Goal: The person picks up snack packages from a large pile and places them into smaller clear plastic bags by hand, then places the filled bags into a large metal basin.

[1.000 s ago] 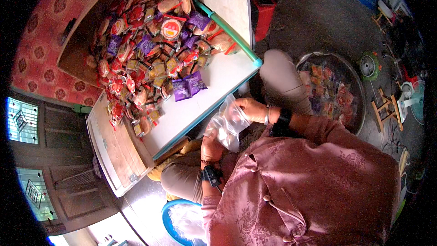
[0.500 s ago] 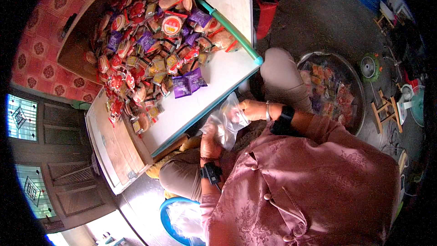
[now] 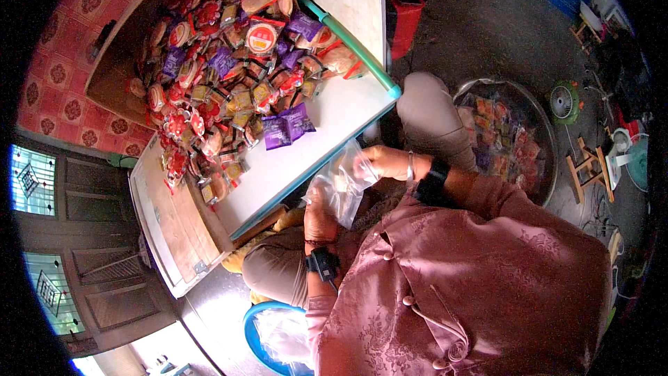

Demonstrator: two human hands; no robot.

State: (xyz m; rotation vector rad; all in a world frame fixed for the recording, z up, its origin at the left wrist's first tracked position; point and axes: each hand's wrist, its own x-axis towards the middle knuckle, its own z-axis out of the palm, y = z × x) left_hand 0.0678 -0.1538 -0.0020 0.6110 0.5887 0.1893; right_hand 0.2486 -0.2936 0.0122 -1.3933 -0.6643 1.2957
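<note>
Both hands grip a clear plastic bag (image 3: 348,198) over my lap: my left hand (image 3: 319,219) closed on its lower-left side, my right hand (image 3: 384,163) pinching its upper right. A small pale item shows through the plastic, too unclear to name. Just beyond the bag is the white board (image 3: 278,184) with a large heap of wrapped snacks (image 3: 236,97) in red, clear and purple packets. Purple packets (image 3: 289,129) lie at the heap's near edge. A green tube (image 3: 355,48) runs along the board's right end.
A round metal tray (image 3: 554,146) of bagged snacks sits right of my knee. A blue basin (image 3: 254,340) of clear bags is at lower left. A wooden plank (image 3: 202,231) edges the board. A small fan (image 3: 562,102), wooden stand (image 3: 588,167) and red container (image 3: 405,35) stand on the floor.
The bag has shifted slightly in my hands and the small pale item inside shows more. My left hand has moved a little up and left from where it was one second ago.
</note>
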